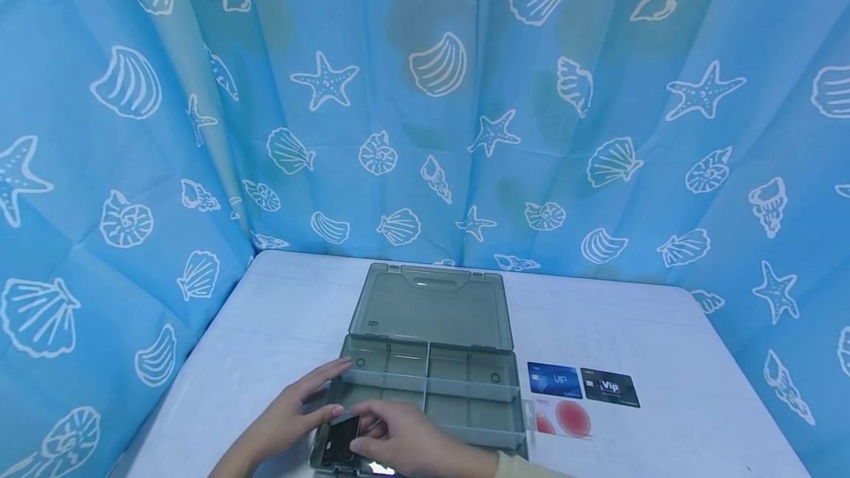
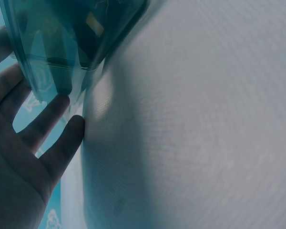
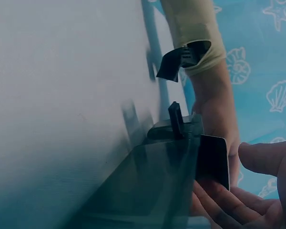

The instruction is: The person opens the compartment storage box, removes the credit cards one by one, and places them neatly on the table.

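A clear grey divided storage box (image 1: pixel 474 408) sits at the table's front, its hinged lid (image 1: pixel 434 308) laid back behind it. Over the front left compartment, my right hand (image 1: pixel 415 441) holds a black card (image 1: pixel 341 440) by its right side, thumb and fingers bent at that edge. The right wrist view shows the same card (image 3: pixel 213 160) rising past the box wall, fingers behind it. My left hand (image 1: pixel 282 411) rests along the box's left side with spread fingers, thumb near the card's top. In the left wrist view its fingers (image 2: pixel 62 143) lie beside the box wall.
Right of the box lie a blue VIP card (image 1: pixel 555 380), a black Vip card (image 1: pixel 609 387) and a pale card with red circles (image 1: pixel 572 419). A blue shell-print curtain (image 1: pixel 425 131) surrounds the white table (image 1: pixel 664 360). Black latches (image 3: pixel 176 121) stick out from the box front.
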